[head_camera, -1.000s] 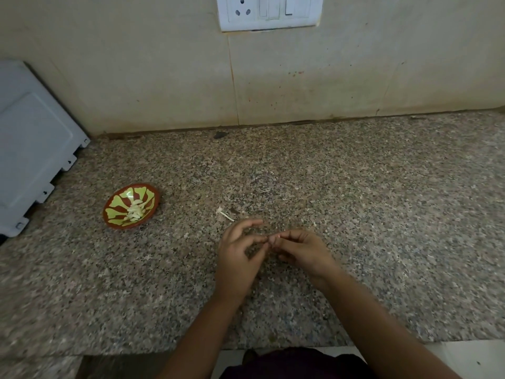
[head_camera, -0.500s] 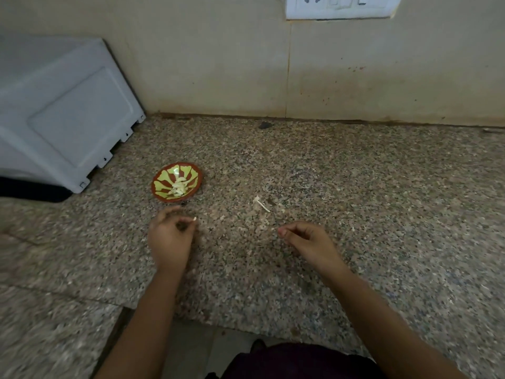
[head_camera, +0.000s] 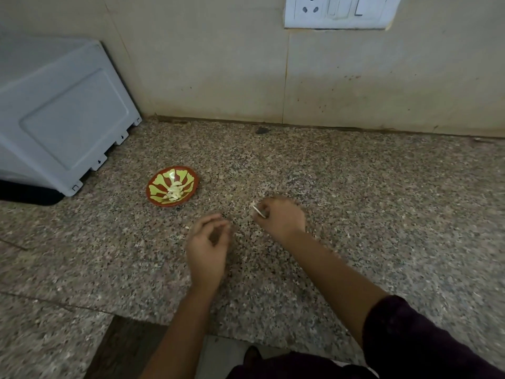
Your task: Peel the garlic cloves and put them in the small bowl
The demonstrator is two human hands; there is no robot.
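Observation:
The small red bowl (head_camera: 159,184) with a yellow-green pattern sits on the granite counter, left of centre. Several peeled garlic cloves (head_camera: 175,191) lie in it. My left hand (head_camera: 209,247) hovers over the counter to the right of and nearer than the bowl, fingers loosely curled, with nothing visible in it. My right hand (head_camera: 282,218) is further right, blurred, its fingers curled at a thin pale garlic piece (head_camera: 259,212) that lies across its fingertips. A tiny pale scrap (head_camera: 187,227) lies on the counter by my left fingertips.
A grey-white appliance (head_camera: 62,119) stands at the back left against the wall. A white socket plate (head_camera: 338,10) is on the wall above. The counter's front edge (head_camera: 246,335) runs just before my body. Small bits of skin dot the counter.
My left hand came back from beside the bowl towards the middle, and the clove it pinched is no longer in it. My right hand moved forward to the pale piece on the counter.

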